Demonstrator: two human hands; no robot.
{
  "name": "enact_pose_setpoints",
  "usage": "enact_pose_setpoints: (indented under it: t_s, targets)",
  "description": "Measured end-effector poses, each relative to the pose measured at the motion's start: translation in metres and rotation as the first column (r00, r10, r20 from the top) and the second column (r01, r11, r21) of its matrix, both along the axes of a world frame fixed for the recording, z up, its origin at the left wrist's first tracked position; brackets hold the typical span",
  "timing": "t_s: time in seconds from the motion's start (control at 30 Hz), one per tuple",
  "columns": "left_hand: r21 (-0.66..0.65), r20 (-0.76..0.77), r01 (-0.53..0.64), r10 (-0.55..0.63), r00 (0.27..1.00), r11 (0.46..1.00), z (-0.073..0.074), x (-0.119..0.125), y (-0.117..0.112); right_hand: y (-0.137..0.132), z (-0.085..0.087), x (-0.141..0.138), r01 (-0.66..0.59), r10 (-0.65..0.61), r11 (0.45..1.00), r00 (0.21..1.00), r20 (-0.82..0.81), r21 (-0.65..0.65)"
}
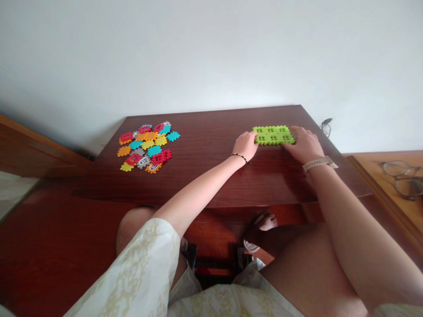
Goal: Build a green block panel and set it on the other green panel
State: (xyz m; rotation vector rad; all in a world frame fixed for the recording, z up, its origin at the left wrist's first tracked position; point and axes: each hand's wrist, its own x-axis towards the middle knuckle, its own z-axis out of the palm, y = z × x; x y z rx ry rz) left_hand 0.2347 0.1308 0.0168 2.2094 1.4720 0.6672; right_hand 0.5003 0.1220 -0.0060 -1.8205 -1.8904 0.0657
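A lime-green panel of interlocking toy tiles (271,135), with small window-like grids and toothed edges, is at the right part of the dark wooden table (205,154). My left hand (246,145) is closed on the panel's left end, fingers bent round the edge. At the opposite end my right hand (306,143) grips the right edge, thumb at the near corner and fingers at the far one. Whether the panel rests flat on the table or sits slightly above it, I cannot tell.
Several loose interlocking tiles (148,144) in red, orange, yellow, blue, grey and white lie piled on the table's left side. A white wall (211,57) stands behind. To the right, eyeglasses (401,176) lie on a light wooden surface, and a black cable (326,127) hangs beyond the table edge.
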Motion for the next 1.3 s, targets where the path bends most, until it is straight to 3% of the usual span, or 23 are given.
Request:
enact_pose_setpoints:
  t_s: [0.07,0.13,0.27,0.37,0.53,0.63,0.73,0.87,0.97,1.1,1.3]
  targets:
    - [-0.018,0.054,-0.004,0.005,0.999,1.0,-0.001,-0.007,-0.001,-0.006,0.008,-0.01,0.064,-0.064,0.998,0.997,0.037,0.013]
    - [-0.019,0.098,-0.006,0.008,0.995,1.0,-0.002,-0.02,-0.003,-0.013,0.019,-0.026,0.032,-0.033,0.999,0.999,0.037,0.038]
    - [0.015,0.15,0.028,-0.029,0.988,1.0,-0.007,-0.061,-0.017,-0.025,0.038,-0.066,-0.113,0.109,0.992,0.992,0.066,0.052]
    - [0.052,0.141,0.071,-0.078,0.987,0.996,-0.009,-0.096,-0.032,-0.032,0.041,-0.101,-0.269,0.262,0.961,0.96,0.098,0.062]
    - [0.156,-0.066,0.195,-0.187,0.98,0.968,-0.005,-0.142,-0.058,-0.046,0.033,-0.161,-0.514,0.51,0.855,0.857,0.07,0.061]
    - [0.165,-0.158,0.246,-0.221,0.962,0.955,-0.003,-0.165,-0.074,-0.059,0.029,-0.194,-0.652,0.651,0.758,0.757,0.065,0.004]
    - [0.163,-0.225,0.27,-0.231,0.947,0.949,-0.004,-0.19,-0.09,-0.074,0.025,-0.217,-0.707,0.707,0.707,0.706,0.047,-0.029]
    - [0.153,-0.281,0.313,-0.262,0.923,0.937,-0.009,-0.218,-0.105,-0.087,0.016,-0.23,-0.755,0.756,0.655,0.654,0.024,-0.037]
    - [0.163,-0.3,0.322,-0.264,0.917,0.933,-0.015,-0.227,-0.109,-0.091,0.011,-0.232,-0.755,0.757,0.653,0.654,0.01,-0.05]
    - [0.191,-0.316,0.314,-0.245,0.917,0.93,-0.019,-0.227,-0.111,-0.093,0.012,-0.233,-0.74,0.741,0.671,0.672,0.001,-0.056]
    - [0.197,-0.323,0.303,-0.231,0.918,0.932,-0.012,-0.22,-0.114,-0.095,0.016,-0.234,-0.735,0.735,0.676,0.677,-0.016,-0.054]
